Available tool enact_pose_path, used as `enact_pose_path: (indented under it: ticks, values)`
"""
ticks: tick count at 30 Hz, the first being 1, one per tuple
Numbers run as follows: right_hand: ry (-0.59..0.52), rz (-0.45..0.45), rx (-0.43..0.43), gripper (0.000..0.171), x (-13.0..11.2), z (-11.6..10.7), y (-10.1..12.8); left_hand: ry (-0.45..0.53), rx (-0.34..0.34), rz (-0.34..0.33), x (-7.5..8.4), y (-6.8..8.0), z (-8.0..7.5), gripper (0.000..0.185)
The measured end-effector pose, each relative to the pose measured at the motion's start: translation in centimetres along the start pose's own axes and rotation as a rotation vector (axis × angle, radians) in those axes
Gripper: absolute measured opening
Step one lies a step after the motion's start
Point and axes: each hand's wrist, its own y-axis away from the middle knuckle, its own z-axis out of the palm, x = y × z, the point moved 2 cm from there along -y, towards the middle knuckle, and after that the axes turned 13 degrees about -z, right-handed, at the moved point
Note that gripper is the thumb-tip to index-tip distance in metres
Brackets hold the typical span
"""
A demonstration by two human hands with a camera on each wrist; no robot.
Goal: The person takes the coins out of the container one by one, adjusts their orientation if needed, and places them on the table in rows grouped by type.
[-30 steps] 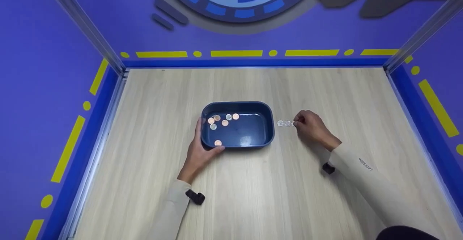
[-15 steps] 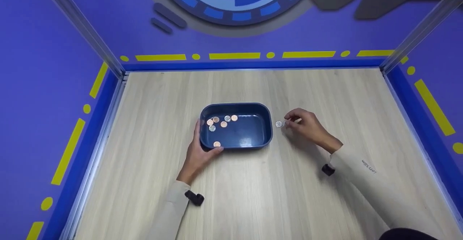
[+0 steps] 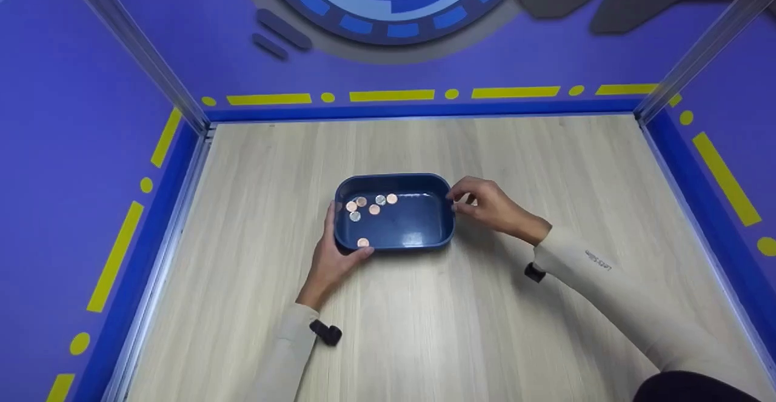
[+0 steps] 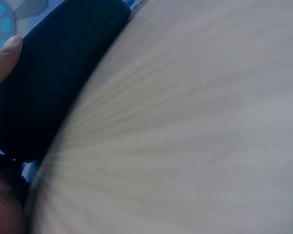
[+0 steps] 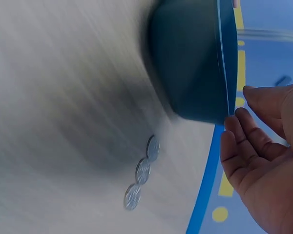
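Note:
A dark blue rectangular plastic tub [image 3: 418,241] sits on the table. Several copper-coloured and silver coins [image 3: 374,210] lie in it, mostly toward its left end. My left hand [image 3: 332,262] holds the tub's front left corner, thumb at the front rim and fingers along the left wall. At the right rim is my right hand [image 3: 491,205], its fingertips touching or very near the edge, thumb and fingers apart. No coin shows between them. In the right wrist view, three silver coins [image 5: 143,170] lie in a touching row on the table, hidden in the head view.
The pale wood-grain table [image 3: 388,329] extends around the tub. Blue printed walls [image 3: 388,74] with yellow dashes enclose its back and both sides, joined by metal corner posts [image 3: 697,50].
My right hand has moved left from the far end of the silver coin row, over the row, to the tub's right rim. The left hand keeps its hold.

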Motion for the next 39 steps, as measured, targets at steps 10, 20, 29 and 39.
enact_pose_path:
  ticks: [10, 20, 29, 39]
  values:
    - [0.084, -0.119, -0.078, 0.014, -0.5, 1.9, -3.2, 0.025, -0.012, -0.009, 0.0, -0.3, 0.2, 0.133]
    - [0.114, -0.161, -0.235, 0.018, -0.1, 3.7, -5.8, 0.041, -0.009, -0.005, 0.2, -0.5, 1.0, 0.136]
    - [0.066, -0.244, -0.294, 0.02, 2.0, 5.6, -6.7, 0.06, -0.025, 0.008, 0.3, -0.5, 1.5, 0.135]
    - [0.091, -0.225, -0.417, 0.027, 0.4, 9.3, -8.5, 0.055, -0.009, -0.016, -0.1, 0.0, 0.0, 0.138]
